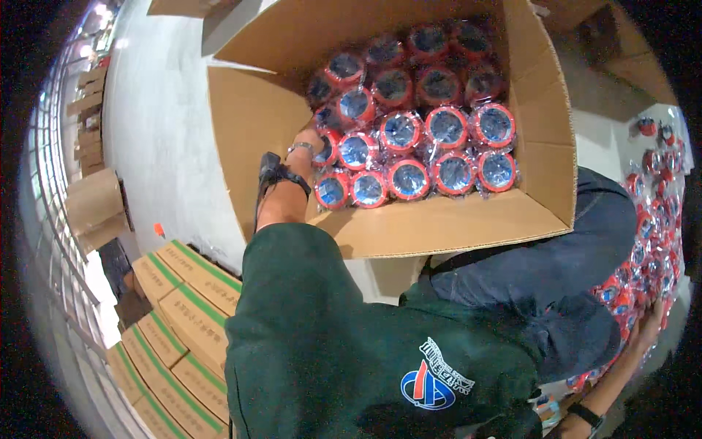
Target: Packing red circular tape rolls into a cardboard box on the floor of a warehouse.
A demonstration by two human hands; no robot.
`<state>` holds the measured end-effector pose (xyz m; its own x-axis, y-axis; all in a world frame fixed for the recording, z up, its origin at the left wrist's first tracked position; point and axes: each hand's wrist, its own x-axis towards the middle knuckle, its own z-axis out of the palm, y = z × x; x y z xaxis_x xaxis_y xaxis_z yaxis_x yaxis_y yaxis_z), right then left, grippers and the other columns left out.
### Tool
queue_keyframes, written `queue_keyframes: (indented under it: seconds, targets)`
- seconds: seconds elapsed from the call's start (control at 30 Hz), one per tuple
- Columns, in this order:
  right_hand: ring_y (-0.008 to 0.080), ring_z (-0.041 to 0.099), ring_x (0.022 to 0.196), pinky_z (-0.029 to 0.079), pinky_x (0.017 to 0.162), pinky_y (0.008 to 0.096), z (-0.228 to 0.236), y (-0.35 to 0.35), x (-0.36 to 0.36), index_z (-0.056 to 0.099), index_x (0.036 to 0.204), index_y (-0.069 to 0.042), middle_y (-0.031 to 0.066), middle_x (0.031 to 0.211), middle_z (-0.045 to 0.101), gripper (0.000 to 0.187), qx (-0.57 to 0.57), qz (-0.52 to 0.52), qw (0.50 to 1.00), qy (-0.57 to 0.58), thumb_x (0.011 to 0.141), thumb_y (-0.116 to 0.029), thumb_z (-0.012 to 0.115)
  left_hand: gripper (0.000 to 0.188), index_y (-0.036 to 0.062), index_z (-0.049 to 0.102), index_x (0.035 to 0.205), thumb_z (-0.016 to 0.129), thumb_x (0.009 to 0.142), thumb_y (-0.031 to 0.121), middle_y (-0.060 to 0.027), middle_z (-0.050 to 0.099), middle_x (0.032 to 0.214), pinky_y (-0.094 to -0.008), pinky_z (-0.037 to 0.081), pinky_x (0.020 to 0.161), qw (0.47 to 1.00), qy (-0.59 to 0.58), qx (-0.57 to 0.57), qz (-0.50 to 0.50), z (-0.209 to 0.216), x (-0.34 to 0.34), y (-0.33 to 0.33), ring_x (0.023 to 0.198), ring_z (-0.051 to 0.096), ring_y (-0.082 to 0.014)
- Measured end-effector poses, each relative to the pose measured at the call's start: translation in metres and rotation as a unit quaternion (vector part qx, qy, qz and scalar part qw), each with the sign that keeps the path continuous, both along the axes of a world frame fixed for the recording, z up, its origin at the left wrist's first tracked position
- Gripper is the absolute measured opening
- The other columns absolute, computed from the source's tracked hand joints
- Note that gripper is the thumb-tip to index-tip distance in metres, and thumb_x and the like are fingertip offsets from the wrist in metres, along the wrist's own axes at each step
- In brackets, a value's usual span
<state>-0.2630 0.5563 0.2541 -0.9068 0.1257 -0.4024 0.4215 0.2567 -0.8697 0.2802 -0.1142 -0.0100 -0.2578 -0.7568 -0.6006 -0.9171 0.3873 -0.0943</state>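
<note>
L hand [311, 137] in cardboard box [457, 223] w/ wrapped red rolls [409, 179]; R hand [650, 322] at roll pile [646, 227]. Can't tell either grip or hold.

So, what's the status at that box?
Left hand inside carton, by wrapped red rolls. Right hand at roll pile. Bent leg between carton and pile.

White-lettered logo [428, 388] on green shirt [307, 314]
</note>
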Motion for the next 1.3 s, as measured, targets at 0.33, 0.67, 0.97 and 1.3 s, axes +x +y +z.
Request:
queue_keyframes:
  seconds: [0.33, 0.67, 0.97, 1.3]
  targets:
    - [0.0103, 0.051, 0.078, 0.04, 0.067, 0.0221, -0.041, 0.113, -0.059, 0.052, 0.116, -0.002, 0.0035, 0.106, 0.056, 0.031, -0.009, 0.054, 0.998, 0.024, 0.093, -0.024, 0.049, 0.056, 0.0092, 0.044, 0.127, 0.056, 0.073, 0.016, -0.0235, 0.06, 0.101, -0.0503, 0.045, 0.084, 0.987, -0.008, -0.023, -0.161, 0.03, -0.024, 0.033, 0.094, 0.058, -0.0387]
    - [0.0056, 0.045, 0.061, 0.038, 0.053, 0.0195, -0.021, 0.015, 0.006, 0.056, 0.093, -0.007, -0.0039, 0.07, 0.047, 0.012, -0.048, 0.036, 0.996, 0.06, 0.089, -0.017, 0.054, 0.078, 0.0071, 0.029, 0.135, 0.068, 0.071, 0.026, -0.0245, 0.062, 0.1, -0.0455, 0.05, 0.079, 0.987, -0.125, -0.011, -0.102, 0.025, 0.036, 0.043, 0.095, 0.061, -0.0378]
    - [0.0079, 0.049, 0.06, 0.041, 0.055, 0.0223, -0.034, 0.138, -0.027, 0.056, 0.088, -0.006, -0.0013, 0.068, 0.052, 0.01, -0.022, -0.074, 0.988, 0.132, 0.086, -0.016, 0.058, 0.022, -0.0021, 0.056, 0.104, 0.05, 0.083, -0.004, -0.0095, 0.058, 0.098, -0.0304, 0.048, 0.08, 0.789, 0.545, -0.137, -0.248, 0.241, -0.274, 0.137, 0.089, 0.056, -0.02]
    - [0.0104, 0.056, 0.072, 0.045, 0.067, 0.0259, -0.177, 0.287, -0.073, 0.062, 0.089, -0.002, 0.0009, 0.08, 0.062, 0.018, 0.157, -0.04, 0.986, 0.047, 0.082, -0.019, 0.063, 0.052, 0.0034, 0.051, 0.122, 0.065, 0.077, 0.025, -0.0163, 0.06, 0.113, -0.0376, 0.047, 0.089, 0.705, 0.276, 0.262, -0.598, 0.194, -0.666, 0.498, 0.101, 0.06, -0.0285]
